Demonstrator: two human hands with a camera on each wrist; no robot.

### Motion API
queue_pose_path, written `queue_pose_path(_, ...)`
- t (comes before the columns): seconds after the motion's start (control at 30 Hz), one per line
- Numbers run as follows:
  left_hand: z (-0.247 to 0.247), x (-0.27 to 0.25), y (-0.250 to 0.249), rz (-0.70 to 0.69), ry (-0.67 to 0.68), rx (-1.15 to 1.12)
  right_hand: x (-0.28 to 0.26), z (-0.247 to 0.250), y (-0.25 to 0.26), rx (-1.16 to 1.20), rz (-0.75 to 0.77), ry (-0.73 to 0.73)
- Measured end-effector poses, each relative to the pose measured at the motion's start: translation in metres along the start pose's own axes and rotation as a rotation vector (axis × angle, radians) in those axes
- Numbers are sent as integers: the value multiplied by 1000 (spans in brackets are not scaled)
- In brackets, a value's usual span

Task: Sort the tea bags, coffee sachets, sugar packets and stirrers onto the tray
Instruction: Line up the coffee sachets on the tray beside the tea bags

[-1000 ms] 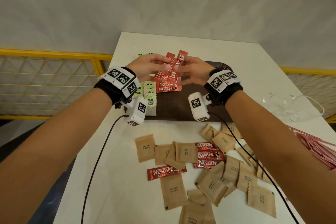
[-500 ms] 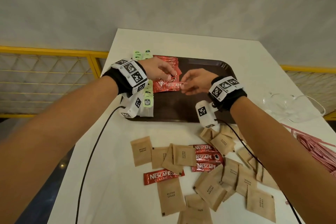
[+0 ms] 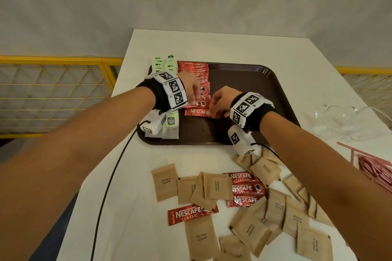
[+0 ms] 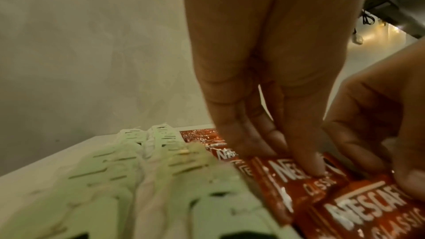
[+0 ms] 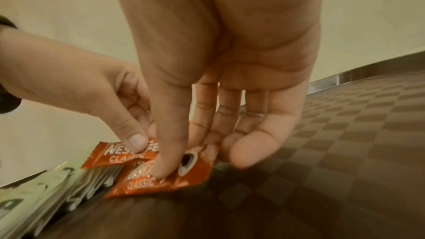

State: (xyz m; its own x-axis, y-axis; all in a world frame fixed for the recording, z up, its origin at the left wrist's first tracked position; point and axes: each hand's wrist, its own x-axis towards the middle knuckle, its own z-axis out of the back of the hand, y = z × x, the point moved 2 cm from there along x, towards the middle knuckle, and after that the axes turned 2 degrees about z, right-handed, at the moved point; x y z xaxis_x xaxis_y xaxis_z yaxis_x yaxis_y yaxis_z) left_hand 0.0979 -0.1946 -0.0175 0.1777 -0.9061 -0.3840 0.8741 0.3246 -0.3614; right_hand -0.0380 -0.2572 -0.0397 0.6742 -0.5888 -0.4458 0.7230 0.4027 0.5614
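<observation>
Half a second ago both hands were only reaching the tray (image 3: 273,76); now they are down on it, laying red coffee sachets (image 3: 201,112) at the near end of the red row that runs along the tray beside the green tea bags (image 3: 167,63). The left hand (image 3: 189,91) presses a sachet flat with straight fingers, and the right hand (image 3: 220,101) does the same on the nearest sachet, thumb on top; neither looks clenched. So this batch of coffee seems as good as placed, though not yet let go. Off the tray, nearer the person, four more coffee sachets (image 3: 247,188) lie among scattered sugar packets (image 3: 166,182), and the pink stirrers (image 3: 375,167) wait to the right. The tray's right half is bare brown, with room for sugar and stirrers; its raised rim lies well apart from the hands.
</observation>
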Motion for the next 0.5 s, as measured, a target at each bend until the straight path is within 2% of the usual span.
queue_pose_path(0.1, -3, 3, -6, 51, -1, 83, 7, -2, 2, -4, 4, 3)
queue_pose_path(0.23, 0, 8, -11, 43, -1, 124, 8, -1, 1, 2, -20, 34)
queue_pose_path(0.37, 26, 6, -7, 11, 28, -28, 4, 2, -5, 28, -15, 103)
queue_pose_path(0.43, 35, 7, -8, 7, 13, -37, 3, 3, -6, 35, 1, 110)
queue_pose_path(0.5, 33, 7, -12, 15, 59, 10, 4, 4, -6, 37, 16, 105)
